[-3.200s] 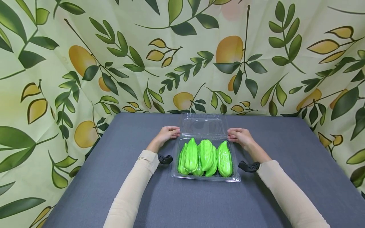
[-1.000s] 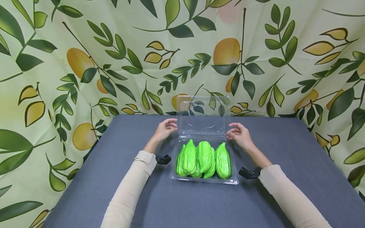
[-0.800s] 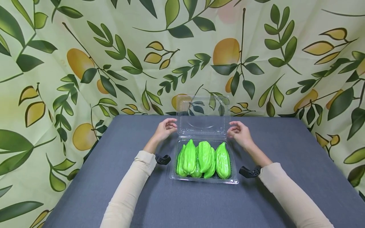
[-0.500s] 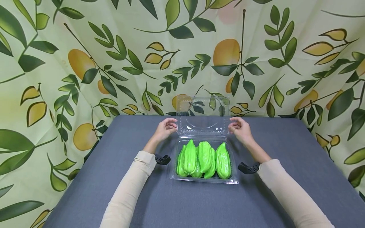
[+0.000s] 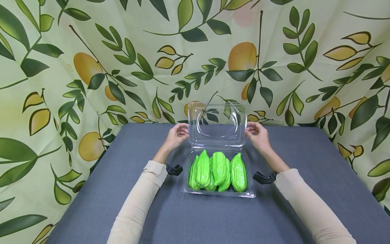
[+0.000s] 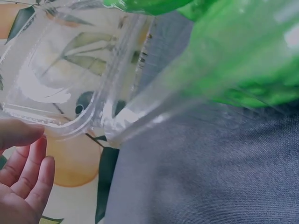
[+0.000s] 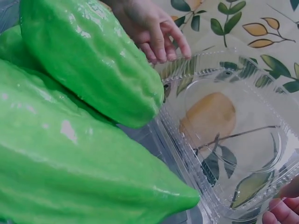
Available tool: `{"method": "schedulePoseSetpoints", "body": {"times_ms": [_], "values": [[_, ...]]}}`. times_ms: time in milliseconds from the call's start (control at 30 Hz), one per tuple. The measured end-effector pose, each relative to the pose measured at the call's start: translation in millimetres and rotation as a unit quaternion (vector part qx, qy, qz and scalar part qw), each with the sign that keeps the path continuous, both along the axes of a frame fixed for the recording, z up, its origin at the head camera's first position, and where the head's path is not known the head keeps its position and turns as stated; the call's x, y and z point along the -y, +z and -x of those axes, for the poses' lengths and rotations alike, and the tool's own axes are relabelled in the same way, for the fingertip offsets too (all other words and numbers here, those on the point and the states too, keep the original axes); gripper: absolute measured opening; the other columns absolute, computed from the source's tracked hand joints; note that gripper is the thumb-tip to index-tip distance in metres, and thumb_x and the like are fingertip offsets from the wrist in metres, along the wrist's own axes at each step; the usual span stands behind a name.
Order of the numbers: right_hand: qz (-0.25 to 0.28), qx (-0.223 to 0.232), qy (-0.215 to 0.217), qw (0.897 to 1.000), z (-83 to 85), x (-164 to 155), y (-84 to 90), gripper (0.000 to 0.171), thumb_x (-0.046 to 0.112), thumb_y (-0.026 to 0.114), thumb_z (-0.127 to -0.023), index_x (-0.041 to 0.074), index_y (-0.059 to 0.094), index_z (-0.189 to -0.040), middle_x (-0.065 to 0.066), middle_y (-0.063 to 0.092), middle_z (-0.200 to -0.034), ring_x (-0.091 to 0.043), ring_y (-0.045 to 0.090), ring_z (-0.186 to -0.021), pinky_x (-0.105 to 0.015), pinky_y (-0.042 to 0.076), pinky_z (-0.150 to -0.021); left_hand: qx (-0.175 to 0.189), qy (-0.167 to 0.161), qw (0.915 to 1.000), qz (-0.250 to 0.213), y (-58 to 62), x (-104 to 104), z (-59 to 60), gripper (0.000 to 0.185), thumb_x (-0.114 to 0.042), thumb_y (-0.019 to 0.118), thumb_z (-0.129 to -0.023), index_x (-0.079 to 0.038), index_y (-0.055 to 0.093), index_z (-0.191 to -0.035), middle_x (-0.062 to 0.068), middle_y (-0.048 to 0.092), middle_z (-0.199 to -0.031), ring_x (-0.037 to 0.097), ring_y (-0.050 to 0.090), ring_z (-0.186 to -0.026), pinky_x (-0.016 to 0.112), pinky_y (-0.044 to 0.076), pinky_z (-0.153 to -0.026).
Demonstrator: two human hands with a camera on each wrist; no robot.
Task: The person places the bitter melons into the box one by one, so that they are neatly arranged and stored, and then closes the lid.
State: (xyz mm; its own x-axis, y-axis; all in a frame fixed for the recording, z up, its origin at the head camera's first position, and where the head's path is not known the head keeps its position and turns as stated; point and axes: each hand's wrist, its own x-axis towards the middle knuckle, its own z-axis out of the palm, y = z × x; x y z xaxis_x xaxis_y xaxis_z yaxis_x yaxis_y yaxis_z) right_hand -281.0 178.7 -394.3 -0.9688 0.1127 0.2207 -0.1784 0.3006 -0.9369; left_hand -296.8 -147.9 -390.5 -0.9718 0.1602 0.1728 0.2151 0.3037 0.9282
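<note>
In the head view a clear plastic clamshell box (image 5: 219,194) lies on the table, its hinged lid (image 5: 217,126) raised at the back. Several bright green, ridged, pointed gourd-like vegetables (image 5: 203,168) fill the base side by side. My left hand (image 5: 176,136) pinches the lid's left edge between thumb and fingers. At the opposite edge, my right hand (image 5: 258,136) pinches the lid the same way. The left wrist view has the left thumb (image 6: 23,134) right at the lid's corner. Only part of the right hand (image 7: 284,207) shows in the right wrist view.
A grey cloth covers the table (image 5: 195,220). Behind it hangs a curtain (image 5: 137,81) printed with leaves and yellow fruit. Black wrist-camera mounts (image 5: 174,169) stick out from both cuffs beside the box.
The lid has swung up from leaning far back to nearly upright. Both hands moved up along its sides, and the right fingers closed in on its edge. The vegetables stayed put.
</note>
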Motion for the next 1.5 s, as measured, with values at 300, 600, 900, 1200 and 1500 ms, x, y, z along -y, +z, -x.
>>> {"method": "schedulePoseSetpoints", "body": {"times_ms": [300,600,900,1200,1500], "values": [[0.002,-0.053,-0.028,0.998,-1.6,2.8,4.5,0.03,-0.008,0.058,-0.088,-0.008,0.059,-0.118,0.015,0.054,-0.08,0.011,0.051,-0.07,-0.005,0.047,-0.062,-0.05,0.017,0.998,-0.035,7.8,-3.2,-1.0,0.039,0.014,0.061,-0.083,0.009,0.055,-0.121,0.026,0.059,-0.101,0.015,0.061,-0.086,0.01,0.049,-0.075],[0.026,-0.086,-0.034,0.995,-2.3,4.3,9.1,0.024,-0.01,0.059,-0.087,-0.011,0.059,-0.112,0.025,0.054,-0.075,0.01,0.053,-0.07,-0.005,0.047,-0.062,-0.083,0.035,0.9946,-0.051,16.0,-4.0,-1.5,0.035,0.01,0.064,-0.085,0.008,0.057,-0.119,0.028,0.06,-0.103,0.01,0.06,-0.085,0.009,0.048,-0.076],[0.065,-0.117,-0.027,0.991,-9.9,5.4,19.5,0.024,-0.011,0.06,-0.086,-0.012,0.06,-0.11,0.024,0.057,-0.076,0.009,0.055,-0.072,-0.006,0.046,-0.06,-0.133,0.038,0.9884,-0.062,24.2,-6.1,-5.5,0.035,0.011,0.063,-0.084,0.014,0.054,-0.117,0.033,0.059,-0.102,0.012,0.06,-0.086,0.01,0.048,-0.076],[0.078,-0.145,-0.032,0.986,-18.4,6.8,24.1,0.023,-0.011,0.06,-0.086,-0.014,0.059,-0.108,0.024,0.059,-0.078,0.01,0.056,-0.076,-0.005,0.046,-0.063,-0.17,0.044,0.9817,-0.074,31.0,-7.2,-12.5,0.034,0.012,0.063,-0.083,0.013,0.056,-0.116,0.033,0.059,-0.102,0.005,0.058,-0.085,0.01,0.048,-0.08],[0.08,-0.158,-0.032,0.984,-26.2,4.4,23.1,0.021,-0.012,0.062,-0.086,-0.014,0.06,-0.107,0.025,0.06,-0.079,0.011,0.057,-0.077,-0.004,0.047,-0.067,-0.191,0.043,0.9796,-0.046,28.9,-6.4,-21.3,0.025,0.007,0.065,-0.086,0.012,0.059,-0.11,0.031,0.062,-0.1,-0.003,0.057,-0.085,0.009,0.048,-0.081]]}}
